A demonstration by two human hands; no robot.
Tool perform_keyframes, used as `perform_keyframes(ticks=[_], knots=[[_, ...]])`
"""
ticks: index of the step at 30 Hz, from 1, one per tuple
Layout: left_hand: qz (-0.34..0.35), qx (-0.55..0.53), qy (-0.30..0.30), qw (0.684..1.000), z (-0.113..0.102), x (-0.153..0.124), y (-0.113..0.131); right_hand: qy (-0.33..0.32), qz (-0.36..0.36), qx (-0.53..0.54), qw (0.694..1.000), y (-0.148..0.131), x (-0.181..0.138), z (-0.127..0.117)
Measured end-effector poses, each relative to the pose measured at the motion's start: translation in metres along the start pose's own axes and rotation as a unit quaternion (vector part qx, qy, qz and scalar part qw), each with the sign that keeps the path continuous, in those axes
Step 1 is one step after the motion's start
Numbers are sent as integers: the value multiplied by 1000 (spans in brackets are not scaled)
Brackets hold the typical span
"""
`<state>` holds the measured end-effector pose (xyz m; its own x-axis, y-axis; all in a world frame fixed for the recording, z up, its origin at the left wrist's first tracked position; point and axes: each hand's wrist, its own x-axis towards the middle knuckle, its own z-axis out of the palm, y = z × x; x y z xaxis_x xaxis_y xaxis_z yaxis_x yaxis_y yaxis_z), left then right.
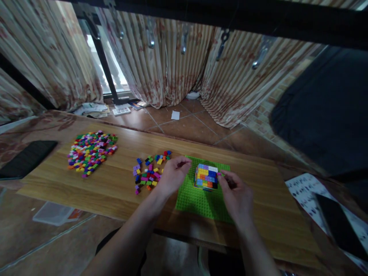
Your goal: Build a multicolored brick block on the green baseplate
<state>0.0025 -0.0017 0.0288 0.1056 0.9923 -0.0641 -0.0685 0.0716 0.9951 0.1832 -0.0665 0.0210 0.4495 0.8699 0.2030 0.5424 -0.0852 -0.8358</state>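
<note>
A multicoloured block of small bricks (206, 176) stands on a green studded baseplate (198, 201) on the wooden table. My left hand (172, 176) rests at the plate's left edge, fingers curled in a pinch beside the block; what it holds is too small to make out. My right hand (237, 195) sits at the block's right side, fingers pinched on a small pink brick (219, 174) touching the block. A small scatter of loose bricks (149, 171) lies just left of my left hand.
A larger pile of loose coloured bricks (91, 151) lies at the table's far left. A dark flat device (25, 159) lies at the left edge. A printed sheet (310, 199) with a dark phone (339, 226) is at the right. Curtains hang behind.
</note>
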Motion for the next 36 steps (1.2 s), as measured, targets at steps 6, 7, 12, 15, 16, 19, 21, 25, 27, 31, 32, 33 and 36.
perform_keyframes(ticks=[6, 7, 12, 15, 16, 19, 21, 25, 27, 31, 32, 33, 36], knots=[[19, 26, -22, 999, 2, 1, -4, -3, 5, -13, 1000, -1, 1, 1], [20, 30, -25, 999, 2, 0, -3, -5, 8, -13, 1000, -1, 1, 1], [24, 34, -28, 999, 1, -1, -2, -24, 8, 18, 1000, 0, 0, 0], [23, 37, -30, 999, 1, 0, -3, -29, 12, 51, 998, 2, 1, -1], [20, 38, -33, 999, 1, 0, -3, -30, 19, 59, 998, 2, 2, -1], [17, 41, -36, 998, 1, 1, -5, -26, 37, 92, 995, 3, 5, 0], [18, 43, -34, 998, 0, 2, -6, -18, 50, 116, 992, 2, 6, 2], [29, 52, -30, 998, 0, 2, -8, -6, 89, 162, 983, 1, 7, 6], [32, 57, -29, 997, 0, 1, -7, -2, 117, 193, 974, 3, 8, 8], [34, 58, -34, 997, 0, 0, -6, -10, 187, 265, 946, 8, 12, 10], [34, 58, -34, 997, 0, 0, -6, -18, 205, 285, 936, 8, 13, 11], [35, 59, -35, 997, 0, 1, -7, -28, 222, 304, 926, 8, 14, 11], [41, 75, -38, 996, 1, 2, -10, -60, 261, 339, 902, 6, 17, 9]])
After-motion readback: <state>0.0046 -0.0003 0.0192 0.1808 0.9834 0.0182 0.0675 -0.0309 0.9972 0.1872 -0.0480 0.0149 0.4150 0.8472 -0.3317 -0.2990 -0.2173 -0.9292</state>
